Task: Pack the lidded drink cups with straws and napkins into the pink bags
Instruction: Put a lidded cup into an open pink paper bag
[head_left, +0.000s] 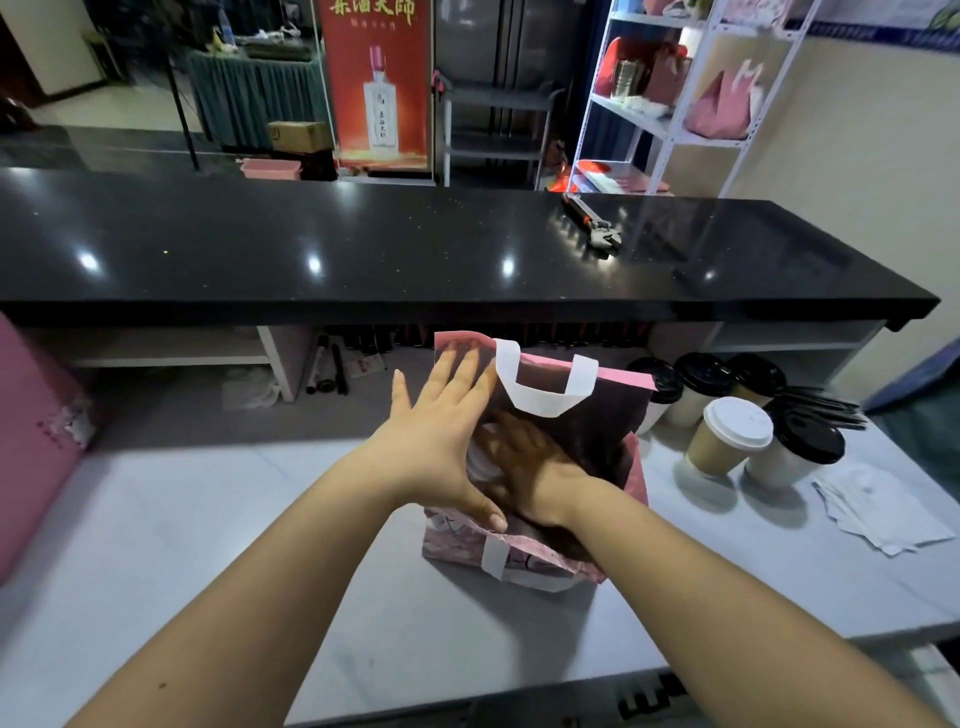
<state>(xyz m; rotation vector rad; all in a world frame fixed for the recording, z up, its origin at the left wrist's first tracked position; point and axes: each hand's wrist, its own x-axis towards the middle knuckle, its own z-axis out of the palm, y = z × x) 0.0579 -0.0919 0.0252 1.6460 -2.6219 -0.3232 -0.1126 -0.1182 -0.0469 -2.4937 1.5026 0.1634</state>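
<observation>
I've got the pale table (260, 519) below the long black counter (363, 249), and the pink bag (452, 540) stands mid-table, mouth wide. The lidded cups (727, 436) cluster just right of it, napkins (878, 509) beyond. My left hand (441, 441) presses flat on the bag's left wall, fingers straight. My right hand (524, 457) is sunk inside, shadowed, so I can't tell its grip.

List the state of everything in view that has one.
Bag: upright, mouth held open.
Left hand: flat against bag's left side.
Right hand: inside bag, fingers spread.
Cups: upright, lidded, on table right of bag.
Straws: lying behind cups.
Napkins: lying on table, unpacked.
Wrench: lying on counter.
</observation>
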